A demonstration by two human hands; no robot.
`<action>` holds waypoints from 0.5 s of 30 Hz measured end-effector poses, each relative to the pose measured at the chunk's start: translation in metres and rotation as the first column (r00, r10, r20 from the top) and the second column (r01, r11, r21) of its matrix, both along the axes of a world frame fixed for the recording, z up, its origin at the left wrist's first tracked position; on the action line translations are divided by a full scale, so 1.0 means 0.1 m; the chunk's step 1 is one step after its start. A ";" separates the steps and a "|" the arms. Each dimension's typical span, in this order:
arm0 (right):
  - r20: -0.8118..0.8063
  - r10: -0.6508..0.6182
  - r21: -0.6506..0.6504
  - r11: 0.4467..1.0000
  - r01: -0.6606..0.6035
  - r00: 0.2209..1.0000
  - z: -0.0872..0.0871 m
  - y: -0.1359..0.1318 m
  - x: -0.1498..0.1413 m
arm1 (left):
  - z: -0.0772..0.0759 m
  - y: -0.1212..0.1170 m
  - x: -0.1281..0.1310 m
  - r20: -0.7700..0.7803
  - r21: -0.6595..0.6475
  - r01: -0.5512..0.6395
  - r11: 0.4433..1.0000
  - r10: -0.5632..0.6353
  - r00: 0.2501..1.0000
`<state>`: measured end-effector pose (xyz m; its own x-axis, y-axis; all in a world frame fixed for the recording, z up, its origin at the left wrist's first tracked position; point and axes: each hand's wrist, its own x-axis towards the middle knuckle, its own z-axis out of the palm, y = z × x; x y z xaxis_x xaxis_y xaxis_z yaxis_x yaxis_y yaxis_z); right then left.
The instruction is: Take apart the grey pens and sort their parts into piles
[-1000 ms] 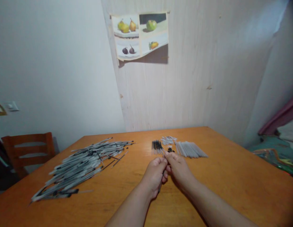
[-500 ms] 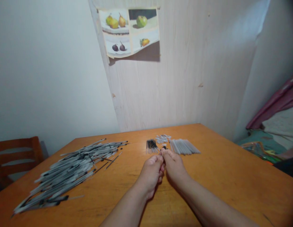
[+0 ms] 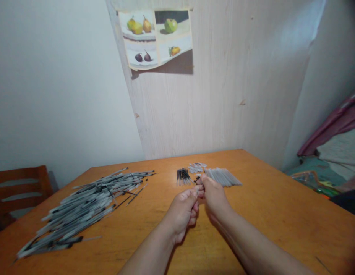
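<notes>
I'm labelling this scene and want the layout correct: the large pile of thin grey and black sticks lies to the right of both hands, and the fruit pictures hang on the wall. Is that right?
Not quite: the head view shows the large pile to the left of the left hand and right hand. The fruit pictures do hang on the wall.

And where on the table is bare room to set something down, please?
Bare table shows between the large stick pile and left hand, and right of the right hand, nearer than the clear tubes. Crowded just beyond the hands: tubes, black sticks, small white pieces.
</notes>
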<state>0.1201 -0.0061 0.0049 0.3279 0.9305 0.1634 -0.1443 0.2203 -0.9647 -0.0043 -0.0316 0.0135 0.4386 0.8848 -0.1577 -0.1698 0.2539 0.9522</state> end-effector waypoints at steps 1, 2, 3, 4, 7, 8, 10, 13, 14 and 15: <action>-0.069 -0.029 -0.032 0.999 0.026 0.997 0.03 0.03 0.05 | -0.02 -0.01 0.00 0.000 -0.014 0.012 1.000 -0.012 1.000; -0.105 -0.057 -0.037 0.998 0.053 0.993 0.06 0.05 0.10 | -0.04 -0.01 -0.01 0.002 -0.026 0.016 1.000 -0.016 1.000; -0.126 -0.075 -0.036 0.997 0.071 0.989 0.08 0.07 0.15 | -0.06 -0.01 -0.01 0.010 -0.033 0.009 0.999 -0.009 1.000; -0.137 -0.083 -0.031 0.996 0.079 0.987 0.10 0.09 0.20 | -0.09 0.00 -0.02 0.023 -0.036 -0.004 0.999 0.005 1.000; -0.143 -0.094 -0.010 0.996 0.094 0.985 0.09 0.12 0.28 | -0.14 0.06 -0.04 0.083 -0.044 -0.045 0.998 0.048 0.995; -0.140 -0.101 -0.009 0.995 0.101 0.985 0.07 0.13 0.29 | -0.15 0.09 -0.05 0.103 -0.050 -0.052 0.997 0.057 0.993; -0.135 -0.124 -0.023 0.992 0.122 0.983 0.02 0.15 0.31 | -0.18 0.13 -0.08 0.139 -0.067 -0.070 0.995 0.078 0.987; -0.147 -0.146 -0.057 0.989 0.139 0.978 -0.06 0.20 0.34 | -0.21 0.21 -0.13 0.190 -0.093 -0.105 0.990 0.121 0.974; -0.152 -0.148 -0.061 0.988 0.140 0.977 -0.08 0.22 0.35 | -0.21 0.24 -0.16 0.207 -0.103 -0.121 0.987 0.140 0.968; -0.152 -0.150 -0.061 0.988 0.142 0.977 -0.10 0.23 0.37 | -0.22 0.28 -0.19 0.225 -0.114 -0.138 0.984 0.161 0.961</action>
<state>0.1569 0.0170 -0.0054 0.4785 0.8764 0.0544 -0.2633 0.2023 -0.9433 -0.0229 -0.0040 -0.0084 0.3372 0.9286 -0.1547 -0.4262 0.2971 0.8545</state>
